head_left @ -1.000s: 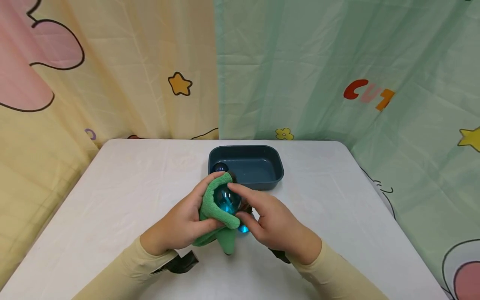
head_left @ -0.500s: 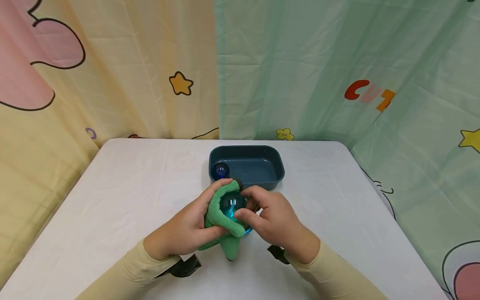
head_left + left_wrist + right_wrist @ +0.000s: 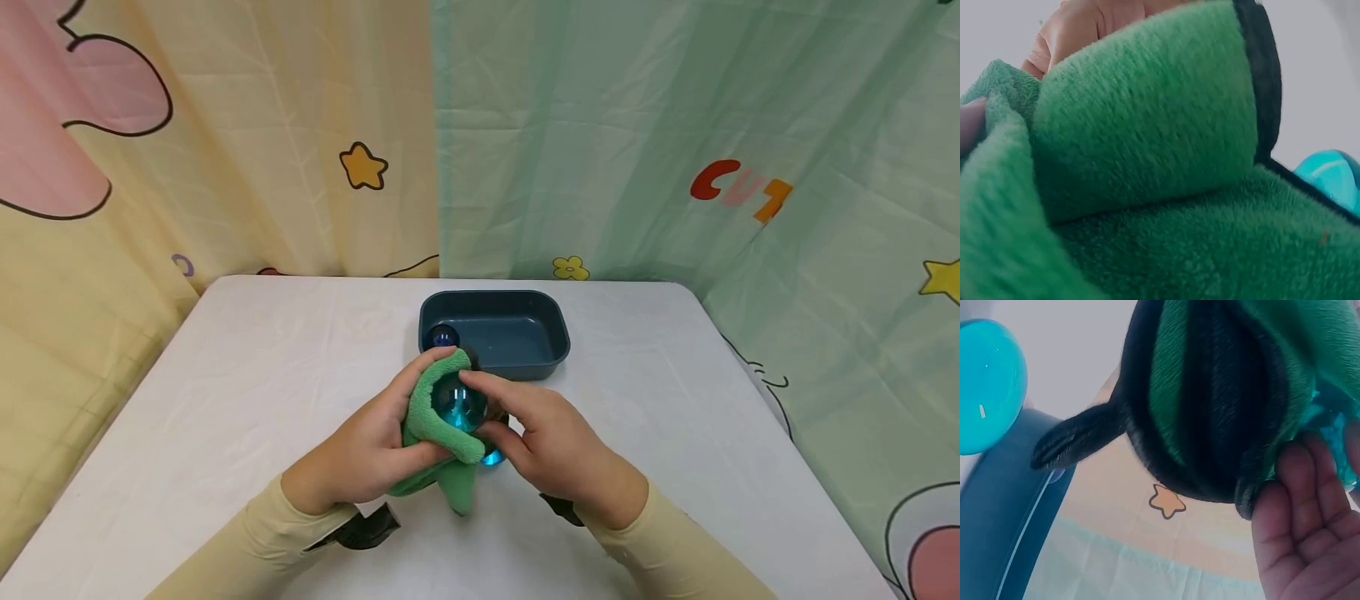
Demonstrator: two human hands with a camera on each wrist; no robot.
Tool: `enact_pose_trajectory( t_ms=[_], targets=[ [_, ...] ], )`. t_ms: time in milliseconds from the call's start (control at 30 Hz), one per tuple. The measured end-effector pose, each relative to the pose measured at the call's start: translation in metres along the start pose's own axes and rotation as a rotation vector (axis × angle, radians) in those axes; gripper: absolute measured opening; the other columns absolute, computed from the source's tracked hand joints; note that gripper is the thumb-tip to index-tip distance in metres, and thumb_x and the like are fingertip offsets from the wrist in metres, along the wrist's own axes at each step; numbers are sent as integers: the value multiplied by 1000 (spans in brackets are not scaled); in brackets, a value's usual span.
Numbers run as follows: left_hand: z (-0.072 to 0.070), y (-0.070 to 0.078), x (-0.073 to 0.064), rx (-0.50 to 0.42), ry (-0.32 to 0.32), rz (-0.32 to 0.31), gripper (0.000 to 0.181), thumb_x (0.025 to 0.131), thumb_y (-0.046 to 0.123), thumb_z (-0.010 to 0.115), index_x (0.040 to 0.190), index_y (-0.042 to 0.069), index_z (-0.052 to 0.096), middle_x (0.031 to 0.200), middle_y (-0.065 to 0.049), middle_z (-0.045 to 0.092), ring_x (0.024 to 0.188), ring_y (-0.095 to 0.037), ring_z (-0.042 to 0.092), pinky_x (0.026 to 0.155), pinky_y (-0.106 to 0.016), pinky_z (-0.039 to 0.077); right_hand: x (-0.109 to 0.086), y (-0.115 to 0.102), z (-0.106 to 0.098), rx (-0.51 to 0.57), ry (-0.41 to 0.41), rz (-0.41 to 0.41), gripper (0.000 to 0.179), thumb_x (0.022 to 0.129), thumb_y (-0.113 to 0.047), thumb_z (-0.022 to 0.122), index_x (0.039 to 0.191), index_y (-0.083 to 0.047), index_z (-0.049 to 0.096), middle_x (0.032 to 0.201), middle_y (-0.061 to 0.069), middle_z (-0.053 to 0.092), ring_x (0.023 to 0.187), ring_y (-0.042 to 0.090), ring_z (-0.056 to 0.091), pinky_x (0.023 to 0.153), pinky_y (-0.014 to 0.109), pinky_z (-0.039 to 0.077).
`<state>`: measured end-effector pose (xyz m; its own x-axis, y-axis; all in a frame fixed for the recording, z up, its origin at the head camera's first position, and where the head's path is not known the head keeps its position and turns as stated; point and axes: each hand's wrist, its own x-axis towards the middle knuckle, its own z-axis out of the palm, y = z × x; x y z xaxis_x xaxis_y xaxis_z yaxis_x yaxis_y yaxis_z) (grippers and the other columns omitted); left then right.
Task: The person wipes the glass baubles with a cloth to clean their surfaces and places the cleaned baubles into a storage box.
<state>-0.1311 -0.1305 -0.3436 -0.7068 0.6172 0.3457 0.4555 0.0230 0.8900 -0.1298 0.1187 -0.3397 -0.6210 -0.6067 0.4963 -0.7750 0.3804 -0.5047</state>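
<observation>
Fingers of the left hand curled round a green cloth, those of the right hand pinching a translucent blue ball within its folds, over a white table, dark tray just beyond, printed curtains behind.

Fluffy, matt green cloth with smoother dark edging; a glossy, glass-like, see-through blue ball; a smooth, plastic-looking bin with slight sheen; thin, creased fabric curtains; a matt, cloth-like surface
</observation>
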Motion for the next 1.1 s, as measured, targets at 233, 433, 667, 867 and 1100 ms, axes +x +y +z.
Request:
enact_pose_trajectory(
  t_ms=[233,433,667,867,1100],
  targets=[
    [4,-2,1,61,-11,15,83,99,3,71,165,20,23,154,-7,48,130,-21,58,113,-24,46,-1,1,4,9,25,111,40,97,-15,76,129,3,58,83,-1,71,76,6,65,71,24,57],
    [5,-6,1,74,-12,19,84,98,5,73,165,20,23,153,-8,49,131,-21,57,113,-25,46,-2,2,5,48,44,97,43,106,-36,62,129,1,57,90,1,73,81,8,68,73,28,59],
    [1,-4,1,36,4,29,87,97,0,72,166,16,23,155,-8,49,134,-21,57,114,-25,45,-2,0,-1,22,-42,31,66,97,-5,74,154,-4,42,120,6,72,95,11,68,87,30,60],
    [3,-2,1,37,-8,3,86,98,3,73,165,21,23,157,-5,47,134,-20,57,115,-24,44,-2,0,0,-31,-23,70,53,97,-11,76,142,1,50,100,3,74,83,9,67,75,26,58],
    [6,-3,1,77,-21,19,86,98,6,74,166,19,22,150,-8,50,127,-20,58,111,-24,47,-2,3,4,27,58,86,55,104,-54,53,119,-2,62,85,-2,72,76,5,66,69,25,58]
  ],
)
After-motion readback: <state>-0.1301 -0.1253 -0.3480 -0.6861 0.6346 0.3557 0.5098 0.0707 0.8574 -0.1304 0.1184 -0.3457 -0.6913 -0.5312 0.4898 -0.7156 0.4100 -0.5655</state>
